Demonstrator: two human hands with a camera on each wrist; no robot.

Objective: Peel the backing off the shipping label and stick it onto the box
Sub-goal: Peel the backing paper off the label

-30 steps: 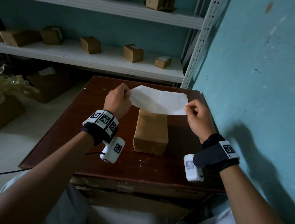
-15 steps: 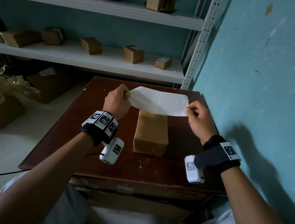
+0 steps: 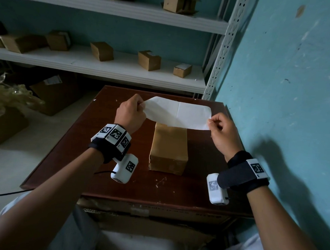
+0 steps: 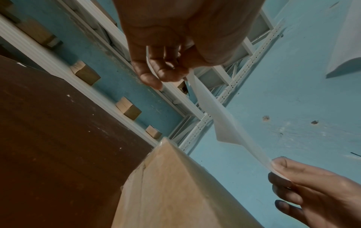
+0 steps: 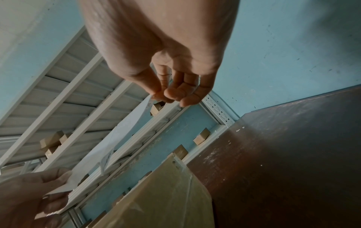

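Since a second ago the label (image 3: 178,113) has sunk slightly toward the box (image 3: 169,147); left hand (image 3: 129,114) and right hand (image 3: 223,133) still pinch its ends; sticking looks imminent.

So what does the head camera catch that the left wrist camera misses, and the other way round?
Only the head view shows both wrist bands and the whole label stretched out flat. Only the left wrist view shows the left hand from below, fingers curled on the label's end. Both show the right hand pinching the other end above the box.
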